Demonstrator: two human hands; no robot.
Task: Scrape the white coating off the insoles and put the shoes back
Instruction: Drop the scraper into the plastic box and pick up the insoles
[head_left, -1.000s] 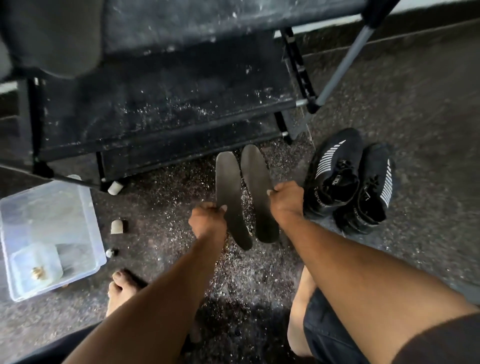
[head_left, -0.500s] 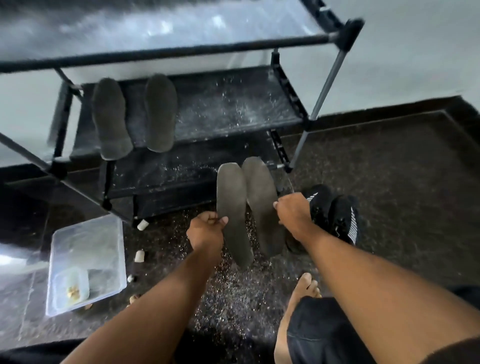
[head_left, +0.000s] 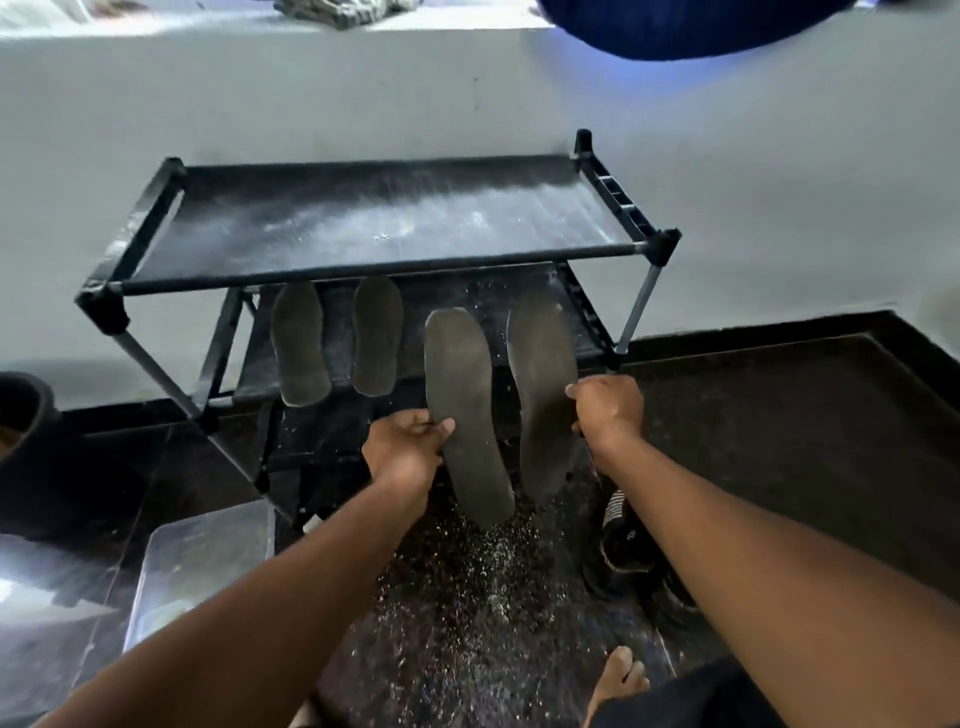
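My left hand grips a dark grey insole by its left edge, holding it upright in front of the shoe rack. A second dark insole stands beside it, gripped at its right edge by my right hand. Two more grey insoles lie on the rack's middle shelf, left of the held pair. The black shoes with white stripes sit on the floor under my right forearm, partly hidden.
White flakes litter the dark floor below the insoles and dust the rack's shelves. A clear plastic box lies at the lower left. My bare foot shows at the bottom. A white wall stands behind the rack.
Both hands have lifted the two insoles from near the floor up to the rack's middle shelf. My view has tilted up, bringing the whole rack and wall into sight.
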